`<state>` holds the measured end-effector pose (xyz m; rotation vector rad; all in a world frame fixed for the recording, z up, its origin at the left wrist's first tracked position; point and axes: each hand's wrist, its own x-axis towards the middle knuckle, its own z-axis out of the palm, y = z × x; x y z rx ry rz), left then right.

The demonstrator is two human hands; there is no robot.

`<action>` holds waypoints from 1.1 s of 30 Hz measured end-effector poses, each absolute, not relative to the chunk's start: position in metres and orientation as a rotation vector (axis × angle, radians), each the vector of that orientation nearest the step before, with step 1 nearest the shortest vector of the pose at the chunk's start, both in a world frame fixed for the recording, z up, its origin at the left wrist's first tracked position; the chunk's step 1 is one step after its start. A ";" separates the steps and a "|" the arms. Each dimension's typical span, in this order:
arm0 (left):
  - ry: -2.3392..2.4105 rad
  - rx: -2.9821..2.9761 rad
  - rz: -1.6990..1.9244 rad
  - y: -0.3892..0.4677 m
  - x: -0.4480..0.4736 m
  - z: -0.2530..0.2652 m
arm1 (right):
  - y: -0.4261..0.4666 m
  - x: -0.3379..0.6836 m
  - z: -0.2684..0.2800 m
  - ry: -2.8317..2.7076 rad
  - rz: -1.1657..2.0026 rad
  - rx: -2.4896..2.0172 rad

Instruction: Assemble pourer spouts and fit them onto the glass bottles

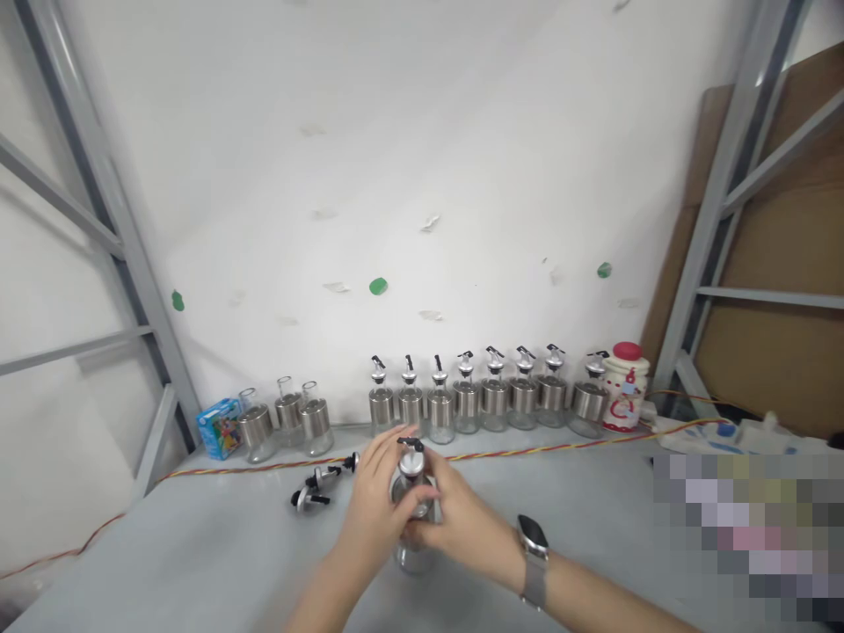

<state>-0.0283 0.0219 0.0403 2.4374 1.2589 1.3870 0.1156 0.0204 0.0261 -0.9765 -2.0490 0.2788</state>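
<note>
An oil bottle of clear glass with a steel sleeve stands upright in front of me, a silver and black pourer spout seated in its neck. My left hand curls round it from the left, thumb across the front, fingers up beside the spout. From the other side my right hand wraps the bottle's body, its thumb just below the left thumb. Both hands are closed and hide much of the sleeve. Left of them lie three loose pourer spouts on the grey table.
Several bottles with spouts line the wall, beside a white jar with a red lid. Three bottles without spouts stand back left near a blue box. A twisted red-yellow cord crosses the table. Metal posts flank it.
</note>
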 end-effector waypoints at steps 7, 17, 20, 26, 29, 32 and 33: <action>1.195 2.172 1.428 0.013 -0.025 0.042 | 0.024 0.121 0.056 -2.253 -0.234 -0.947; 1.258 2.532 1.476 0.025 -0.034 0.030 | 0.035 0.102 0.041 -2.068 -0.305 -0.888; 1.275 2.585 1.429 0.026 -0.036 0.032 | 0.037 0.100 0.036 -2.027 -0.275 -0.863; 1.267 2.684 1.320 0.024 -0.038 0.044 | 0.037 0.096 0.026 -1.876 -0.310 -0.805; 1.237 2.656 1.315 0.025 -0.039 0.046 | 0.036 0.095 0.025 -1.857 -0.315 -0.793; 1.198 2.551 1.345 0.024 -0.038 0.044 | 0.035 0.098 0.028 -1.904 -0.274 -0.800; 1.184 2.508 1.353 0.024 -0.037 0.043 | 0.035 0.101 0.029 -1.941 -0.238 -0.810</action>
